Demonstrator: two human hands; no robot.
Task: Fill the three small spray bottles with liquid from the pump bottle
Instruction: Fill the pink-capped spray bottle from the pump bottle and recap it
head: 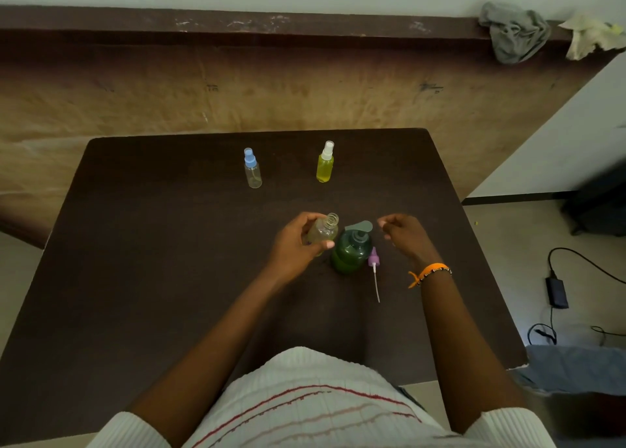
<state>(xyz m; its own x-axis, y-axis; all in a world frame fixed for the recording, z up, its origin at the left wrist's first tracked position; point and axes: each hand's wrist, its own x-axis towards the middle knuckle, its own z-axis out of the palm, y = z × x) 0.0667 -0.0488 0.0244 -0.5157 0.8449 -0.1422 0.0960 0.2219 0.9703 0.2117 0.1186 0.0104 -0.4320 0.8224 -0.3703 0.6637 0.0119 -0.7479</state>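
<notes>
Dark brown laminate covers the table (135,278) we stand at, and nearest us on it lies the lilac spray cap (373,259), on its side with its thin dip tube pointing back toward us. We judge it was set there to free the neck of the bottle now being filled.

Just left of the cap stands the green pump bottle (350,251), upright, its grey-green spout turned toward the open bottle. Our right hand (404,236), wearing an orange bracelet (428,273) at the wrist, hovers just beside the pump head with loosely bent fingers grasping nothing; it looks placed to press down on the pump.

Our left hand (298,244) wraps around the uncapped clear spray bottle (323,232), tilting its threaded mouth toward the spout so the liquid can drop straight in. The bottle looks faintly yellowish; how much it already contains we cannot tell.

Farther back, well apart from each other, stand the two other small bottles, both capped and upright. The white-capped spray bottle (325,163) on the right is full of yellow-green liquid, so we take it as done. The blue-capped spray bottle (252,170) on the left looks clear and nearly empty, its turn yet to come.
</notes>
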